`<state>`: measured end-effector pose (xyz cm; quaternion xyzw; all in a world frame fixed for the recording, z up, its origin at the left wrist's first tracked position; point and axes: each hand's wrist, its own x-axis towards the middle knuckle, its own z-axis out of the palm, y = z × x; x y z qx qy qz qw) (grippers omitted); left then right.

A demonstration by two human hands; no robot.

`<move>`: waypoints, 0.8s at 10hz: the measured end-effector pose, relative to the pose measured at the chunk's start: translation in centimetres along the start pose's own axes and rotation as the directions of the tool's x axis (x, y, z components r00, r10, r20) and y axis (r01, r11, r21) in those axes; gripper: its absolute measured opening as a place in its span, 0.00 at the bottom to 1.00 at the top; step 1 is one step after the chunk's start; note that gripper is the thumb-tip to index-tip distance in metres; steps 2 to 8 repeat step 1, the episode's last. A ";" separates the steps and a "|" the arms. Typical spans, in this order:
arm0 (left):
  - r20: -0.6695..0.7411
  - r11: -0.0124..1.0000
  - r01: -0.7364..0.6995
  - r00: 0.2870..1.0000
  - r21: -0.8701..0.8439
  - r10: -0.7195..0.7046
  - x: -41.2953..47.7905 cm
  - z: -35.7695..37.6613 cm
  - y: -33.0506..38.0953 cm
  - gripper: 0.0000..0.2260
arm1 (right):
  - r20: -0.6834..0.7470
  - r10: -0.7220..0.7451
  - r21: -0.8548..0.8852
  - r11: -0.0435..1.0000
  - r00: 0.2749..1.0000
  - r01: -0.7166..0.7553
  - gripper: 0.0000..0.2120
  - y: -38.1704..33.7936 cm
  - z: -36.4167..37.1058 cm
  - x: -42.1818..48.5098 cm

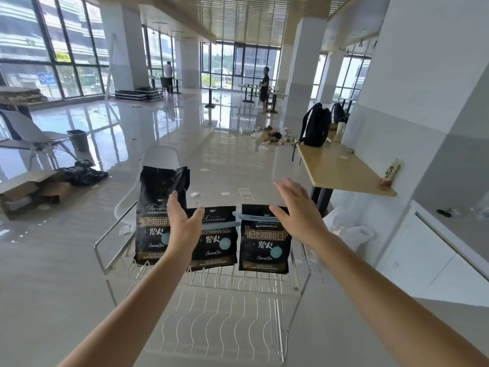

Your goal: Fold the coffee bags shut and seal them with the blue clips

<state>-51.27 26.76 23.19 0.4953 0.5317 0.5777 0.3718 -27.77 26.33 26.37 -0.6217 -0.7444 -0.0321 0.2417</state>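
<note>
Three black coffee bags stand in a row on a wire rack [105, 250]. The left bag [152, 215] is tall, its top unfolded and open. The middle bag [219, 239] and the right bag [264, 242] are folded down short. A blue clip [258, 216] runs across the right bag's folded top, and another blue clip [211, 227] crosses the middle bag. My left hand [182, 223] is open in front of the gap between the left and middle bags. My right hand [296, 207] is open above the right bag's top right corner, holding nothing.
The wire rack has a lower tier [219, 321] right in front of me. A white chair [161, 160] stands behind the bags. A wooden table [341, 170] with a black backpack [316, 125] is at the right. Cardboard boxes [29, 189] lie on the floor at the left. Two people stand far off.
</note>
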 end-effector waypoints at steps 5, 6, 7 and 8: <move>0.046 0.933 -0.280 0.960 0.225 0.277 -0.4 0.0 4.4 0.32 | -0.078 -0.056 -0.044 0.998 0.995 0.053 0.31 -1.7 -2.6 0.1; 0.046 0.933 -0.280 0.960 0.225 0.277 -0.4 0.0 4.4 0.32 | -0.078 -0.056 -0.044 0.998 0.995 0.053 0.31 -1.7 -2.6 0.1; 0.046 0.933 -0.280 0.960 0.225 0.277 -0.4 0.0 4.4 0.32 | -0.078 -0.056 -0.044 0.998 0.995 0.053 0.31 -1.7 -2.6 0.1; 0.046 0.933 -0.280 0.960 0.225 0.277 -0.4 0.0 4.4 0.32 | -0.078 -0.056 -0.044 0.998 0.995 0.053 0.31 -1.7 -2.6 0.1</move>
